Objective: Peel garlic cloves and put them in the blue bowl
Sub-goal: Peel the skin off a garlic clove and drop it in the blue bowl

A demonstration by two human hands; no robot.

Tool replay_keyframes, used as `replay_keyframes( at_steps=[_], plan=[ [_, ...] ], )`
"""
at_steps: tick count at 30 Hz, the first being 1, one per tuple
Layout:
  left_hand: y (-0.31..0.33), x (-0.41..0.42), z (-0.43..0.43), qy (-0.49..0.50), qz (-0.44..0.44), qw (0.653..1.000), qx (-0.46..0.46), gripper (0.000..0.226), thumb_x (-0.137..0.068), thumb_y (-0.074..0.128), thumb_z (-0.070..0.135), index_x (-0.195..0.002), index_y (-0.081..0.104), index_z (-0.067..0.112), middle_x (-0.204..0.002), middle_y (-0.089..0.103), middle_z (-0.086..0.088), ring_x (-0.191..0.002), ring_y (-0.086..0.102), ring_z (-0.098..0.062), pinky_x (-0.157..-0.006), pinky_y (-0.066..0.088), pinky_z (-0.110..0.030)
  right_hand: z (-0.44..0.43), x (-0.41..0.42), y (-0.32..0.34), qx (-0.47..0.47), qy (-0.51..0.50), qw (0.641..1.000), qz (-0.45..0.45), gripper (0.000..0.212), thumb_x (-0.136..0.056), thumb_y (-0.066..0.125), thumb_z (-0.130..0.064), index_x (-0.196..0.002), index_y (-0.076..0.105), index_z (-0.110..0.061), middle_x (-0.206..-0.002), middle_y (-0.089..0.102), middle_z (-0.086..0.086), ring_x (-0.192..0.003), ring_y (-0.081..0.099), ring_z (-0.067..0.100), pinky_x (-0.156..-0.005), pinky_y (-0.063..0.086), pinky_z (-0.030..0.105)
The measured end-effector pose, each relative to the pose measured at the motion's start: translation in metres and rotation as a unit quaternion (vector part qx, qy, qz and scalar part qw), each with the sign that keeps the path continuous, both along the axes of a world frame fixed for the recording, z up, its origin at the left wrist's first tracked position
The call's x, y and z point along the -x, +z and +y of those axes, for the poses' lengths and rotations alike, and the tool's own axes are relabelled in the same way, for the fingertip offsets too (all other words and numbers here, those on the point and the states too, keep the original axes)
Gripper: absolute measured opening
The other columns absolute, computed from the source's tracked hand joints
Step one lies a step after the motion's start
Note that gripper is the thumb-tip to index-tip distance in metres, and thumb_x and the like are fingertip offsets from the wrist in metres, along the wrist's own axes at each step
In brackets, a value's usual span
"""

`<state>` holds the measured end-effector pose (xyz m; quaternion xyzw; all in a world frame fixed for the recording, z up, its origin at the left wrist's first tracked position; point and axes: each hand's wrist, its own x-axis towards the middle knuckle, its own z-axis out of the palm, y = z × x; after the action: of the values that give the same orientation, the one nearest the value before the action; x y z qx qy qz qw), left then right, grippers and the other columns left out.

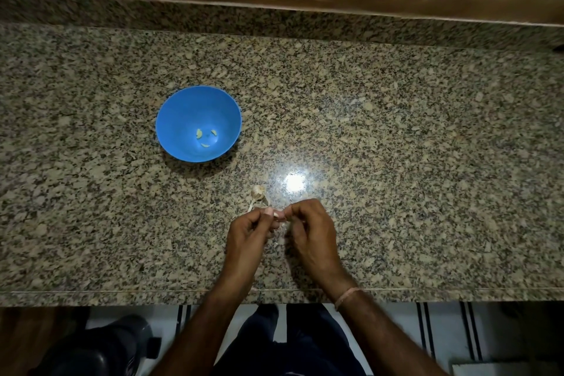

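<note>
Garlic clove (280, 217), mostly hidden, is pinched in the grip of both left hand (247, 236) and right hand (312, 232)

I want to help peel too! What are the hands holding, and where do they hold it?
The left hand and right hand pinch one small garlic clove, apparently one at each end; it is mostly hidden.

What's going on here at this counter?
A person is peeling garlic. The left hand and right hand pinch a clove between their fingertips above the counter. The rest of the bulb lies just beyond them. The blue bowl, off to the left, holds three peeled cloves.
</note>
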<state>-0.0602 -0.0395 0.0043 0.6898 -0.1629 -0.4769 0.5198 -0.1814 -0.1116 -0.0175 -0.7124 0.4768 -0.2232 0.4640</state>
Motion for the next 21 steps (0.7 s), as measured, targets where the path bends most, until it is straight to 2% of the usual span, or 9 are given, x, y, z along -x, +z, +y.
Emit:
replay_keyframes(
  at_steps=[2, 3, 6, 8, 10, 13, 14, 17, 21],
  plan=[
    [0.0, 0.0, 0.0, 0.016, 0.021, 1.0, -0.01, 0.029, -0.107, 0.056, 0.027, -0.099, 0.081, 0.014, -0.077, 0.072, 0.006, -0.067, 0.06, 0.001, -0.063, 0.043, -0.017, -0.001, 0.002, 0.001, 0.053, 0.008, 0.998, 0.022, 0.032, -0.095, 0.06, 0.003, -0.114, 0.073, -0.019, -0.115, 0.059, -0.005, -0.111, 0.057, 0.013, -0.091, 0.048, 0.022],
    [0.001, 0.001, -0.001, 0.026, 0.029, 0.999, -0.015, 0.03, -0.106, 0.056, 0.026, -0.098, 0.081, 0.012, -0.074, 0.071, 0.007, -0.063, 0.059, 0.002, -0.06, 0.043, -0.016, -0.001, 0.002, 0.004, 0.06, 0.012, 0.998, 0.015, 0.03, -0.097, 0.062, -0.002, -0.119, 0.073, -0.021, -0.118, 0.06, -0.007, -0.114, 0.057, 0.014, -0.093, 0.048, 0.024],
    [0.003, 0.005, -0.003, 0.036, 0.038, 0.998, -0.022, 0.033, -0.107, 0.055, 0.022, -0.089, 0.078, 0.006, -0.059, 0.065, 0.012, -0.052, 0.054, 0.004, -0.052, 0.039, -0.011, 0.001, 0.0, 0.011, 0.06, 0.05, 0.997, -0.023, 0.016, -0.1, 0.07, -0.023, -0.115, 0.074, -0.023, -0.108, 0.067, -0.011, -0.105, 0.063, 0.011, -0.087, 0.052, 0.03],
    [0.007, 0.007, -0.005, 0.03, 0.029, 0.999, -0.024, 0.034, -0.107, 0.055, 0.022, -0.085, 0.078, 0.007, -0.059, 0.066, 0.01, -0.052, 0.056, 0.003, -0.053, 0.041, -0.012, 0.002, -0.003, 0.012, 0.042, 0.034, 0.997, -0.048, 0.008, -0.096, 0.074, -0.018, -0.104, 0.077, -0.018, -0.097, 0.069, -0.01, -0.093, 0.067, 0.009, -0.079, 0.055, 0.033],
    [0.008, 0.005, -0.005, 0.021, 0.008, 1.0, -0.018, 0.035, -0.106, 0.057, 0.027, -0.083, 0.078, 0.009, -0.066, 0.071, 0.003, -0.061, 0.064, -0.004, -0.06, 0.049, -0.019, 0.002, -0.004, 0.012, 0.037, 0.016, 0.998, -0.056, 0.003, -0.093, 0.076, -0.014, -0.095, 0.077, -0.016, -0.089, 0.069, -0.009, -0.086, 0.067, 0.009, -0.074, 0.056, 0.032],
    [0.002, 0.002, 0.0, 0.009, -0.053, 0.998, -0.029, 0.033, -0.097, 0.065, 0.047, -0.081, 0.075, 0.02, -0.078, 0.074, -0.005, -0.079, 0.071, -0.027, -0.075, 0.058, -0.047, 0.002, -0.005, 0.012, 0.051, 0.019, 0.997, -0.046, 0.002, -0.094, 0.076, -0.014, -0.091, 0.077, -0.014, -0.085, 0.068, -0.009, -0.082, 0.066, 0.007, -0.07, 0.055, 0.029],
    [-0.001, 0.001, 0.001, 0.005, -0.077, 0.996, -0.034, 0.032, -0.096, 0.065, 0.049, -0.081, 0.074, 0.022, -0.078, 0.073, -0.005, -0.079, 0.07, -0.028, -0.073, 0.057, -0.05, 0.003, -0.004, 0.012, 0.06, 0.024, 0.997, -0.041, 0.005, -0.095, 0.075, -0.015, -0.091, 0.076, -0.013, -0.084, 0.067, -0.009, -0.08, 0.065, 0.006, -0.069, 0.053, 0.027],
    [-0.001, 0.003, 0.001, -0.02, -0.177, 0.983, -0.051, 0.03, -0.101, 0.06, 0.043, -0.08, 0.069, 0.025, -0.068, 0.066, 0.004, -0.06, 0.057, -0.007, -0.057, 0.045, -0.033, 0.006, -0.005, 0.011, 0.102, 0.054, 0.993, 0.004, 0.016, -0.101, 0.065, -0.019, -0.086, 0.068, -0.014, -0.079, 0.058, -0.01, -0.075, 0.054, 0.007, -0.067, 0.043, 0.022],
    [0.0, 0.005, 0.004, -0.074, -0.204, 0.974, -0.07, 0.03, -0.106, 0.049, 0.041, -0.081, 0.058, 0.028, -0.069, 0.06, 0.005, -0.06, 0.052, -0.009, -0.058, 0.041, -0.036, 0.008, -0.007, 0.01, 0.091, 0.096, 0.99, 0.036, 0.023, -0.108, 0.051, -0.02, -0.085, 0.052, -0.015, -0.08, 0.046, -0.007, -0.078, 0.044, 0.014, -0.071, 0.038, 0.027]
  ],
)
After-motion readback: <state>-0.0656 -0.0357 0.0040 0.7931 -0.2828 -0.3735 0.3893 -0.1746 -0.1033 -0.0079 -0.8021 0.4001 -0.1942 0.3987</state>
